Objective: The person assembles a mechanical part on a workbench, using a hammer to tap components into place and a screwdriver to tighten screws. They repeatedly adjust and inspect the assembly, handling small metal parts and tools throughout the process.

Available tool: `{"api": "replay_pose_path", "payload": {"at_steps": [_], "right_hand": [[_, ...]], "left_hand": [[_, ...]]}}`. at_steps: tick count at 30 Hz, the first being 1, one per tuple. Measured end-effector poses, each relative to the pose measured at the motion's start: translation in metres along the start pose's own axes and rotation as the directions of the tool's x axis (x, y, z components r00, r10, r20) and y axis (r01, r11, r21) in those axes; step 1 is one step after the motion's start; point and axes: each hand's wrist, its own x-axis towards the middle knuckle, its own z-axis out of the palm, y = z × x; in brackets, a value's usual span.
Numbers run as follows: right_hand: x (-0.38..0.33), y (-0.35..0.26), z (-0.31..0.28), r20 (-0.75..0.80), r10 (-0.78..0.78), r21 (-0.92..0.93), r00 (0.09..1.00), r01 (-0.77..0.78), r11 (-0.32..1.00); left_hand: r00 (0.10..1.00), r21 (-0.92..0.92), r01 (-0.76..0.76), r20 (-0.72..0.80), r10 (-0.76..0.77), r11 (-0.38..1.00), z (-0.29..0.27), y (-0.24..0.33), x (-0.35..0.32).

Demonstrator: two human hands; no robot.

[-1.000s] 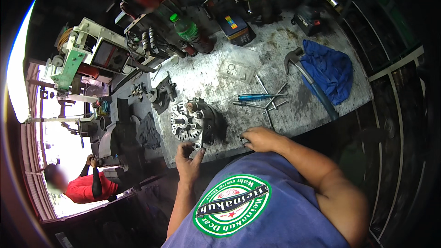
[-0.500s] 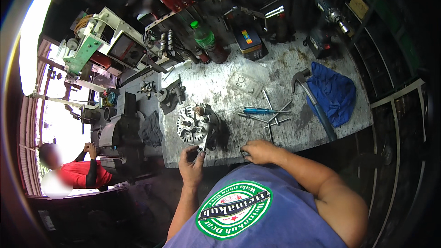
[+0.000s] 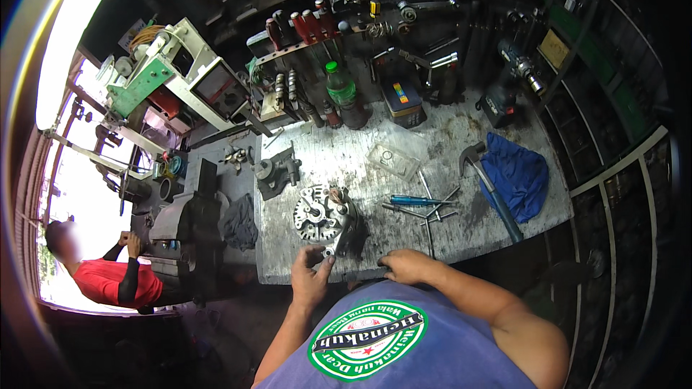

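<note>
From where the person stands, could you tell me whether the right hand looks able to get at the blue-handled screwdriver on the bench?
Probably yes. The right hand rests at the bench's near edge, and the blue-handled screwdriver lies just beyond it on the bench top. Only thin metal rods lie about it; nothing tall stands between.

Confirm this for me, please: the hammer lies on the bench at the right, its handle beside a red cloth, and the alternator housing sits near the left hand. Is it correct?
Not quite: the cloth is blue, not red, as the head view shows. The rest holds: the hammer lies on the bench at the right beside that cloth, and the alternator housing sits near the left hand.
</note>
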Motion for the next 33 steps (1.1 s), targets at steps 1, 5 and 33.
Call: {"api": "replay_pose_path", "payload": {"at_steps": [1,5,33], "right_hand": [[0.001,-0.002,0.002,-0.003,0.008,0.005,1.000,-0.008,1.000],[0.007,-0.004,-0.003,-0.143,0.029,-0.011,0.989,-0.031,0.999],[0.004,-0.033,-0.158,-0.750,0.306,0.654,0.586,0.728,0.208]], "left_hand": [[1.000,0.006,-0.004,0.007,0.004,1.000,-0.003,0.000,0.001],[0.999,-0.014,-0.007,0.031,0.007,1.000,-0.011,-0.002,0.003],[0.918,0.423,-0.376,0.052,0.392,0.825,-0.003,0.039,0.077]]}}
